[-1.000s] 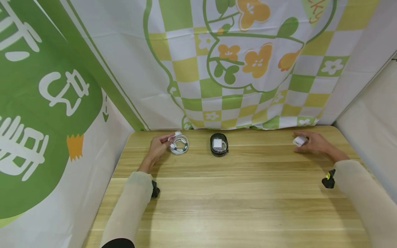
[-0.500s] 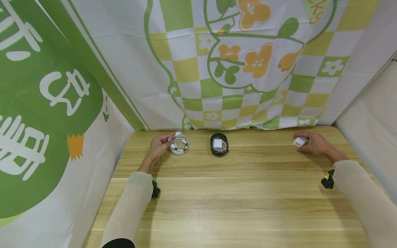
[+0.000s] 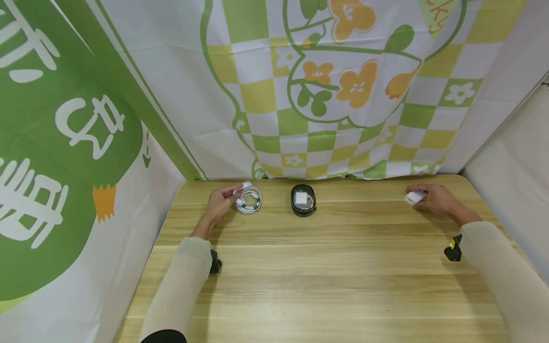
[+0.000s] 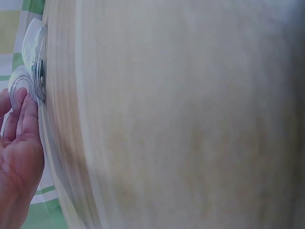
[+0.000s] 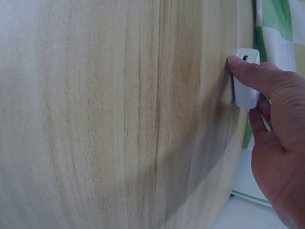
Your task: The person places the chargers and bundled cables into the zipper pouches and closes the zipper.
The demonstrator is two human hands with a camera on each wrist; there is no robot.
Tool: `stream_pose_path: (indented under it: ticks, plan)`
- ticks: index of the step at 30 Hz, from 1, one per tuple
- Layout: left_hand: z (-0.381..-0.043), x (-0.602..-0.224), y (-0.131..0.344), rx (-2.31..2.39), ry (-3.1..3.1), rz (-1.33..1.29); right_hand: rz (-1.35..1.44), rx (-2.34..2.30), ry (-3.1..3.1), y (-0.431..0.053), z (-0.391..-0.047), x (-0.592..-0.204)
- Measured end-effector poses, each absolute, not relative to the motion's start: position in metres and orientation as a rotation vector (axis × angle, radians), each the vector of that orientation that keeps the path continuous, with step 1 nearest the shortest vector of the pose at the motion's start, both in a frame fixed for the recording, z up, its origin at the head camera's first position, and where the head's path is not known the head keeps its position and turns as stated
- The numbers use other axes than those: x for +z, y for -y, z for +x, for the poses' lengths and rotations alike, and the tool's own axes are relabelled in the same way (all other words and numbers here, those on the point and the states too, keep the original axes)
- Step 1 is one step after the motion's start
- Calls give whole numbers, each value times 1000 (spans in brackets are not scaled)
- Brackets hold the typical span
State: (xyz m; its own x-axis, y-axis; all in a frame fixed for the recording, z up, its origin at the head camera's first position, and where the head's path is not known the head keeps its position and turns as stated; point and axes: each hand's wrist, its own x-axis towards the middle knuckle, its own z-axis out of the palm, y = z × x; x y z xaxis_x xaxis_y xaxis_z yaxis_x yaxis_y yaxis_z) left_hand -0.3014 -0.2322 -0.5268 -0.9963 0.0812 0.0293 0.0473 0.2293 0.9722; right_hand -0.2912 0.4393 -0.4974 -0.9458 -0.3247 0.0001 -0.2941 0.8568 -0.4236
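The left hand point(image 3: 219, 201) pinches the left side of a coiled white cable point(image 3: 249, 210) between thumb and fingers, near the far edge of the wooden table point(image 3: 330, 267). The right hand point(image 3: 438, 198) grips a white adapter point(image 5: 246, 97) between thumb and fingers, near the same edge. A dark oval case point(image 3: 303, 214) stands between the hands, nearer the cable.

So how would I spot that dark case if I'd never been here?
Find the wooden table, then look along its far edge, just below the checked cloth. The case sits there between the coiled white cable on the left and the white block in the right hand. It's the only dark, rounded thing in that row, with another white block showing within its outline.
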Motion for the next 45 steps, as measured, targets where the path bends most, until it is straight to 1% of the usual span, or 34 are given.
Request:
stream_pose_path:
  ticks: [8, 17, 45]
  plan:
    - [-303, -530, 233, 1944, -2441, 107, -504, -676, -2990, -438, -291, -498]
    - [-303, -530, 234, 1950, -2432, 106, -510, -696, -3088, -438, -291, -508]
    - [-305, -530, 232, 1919, -2451, 88, -314, -856, -3110, -424, -282, -514]
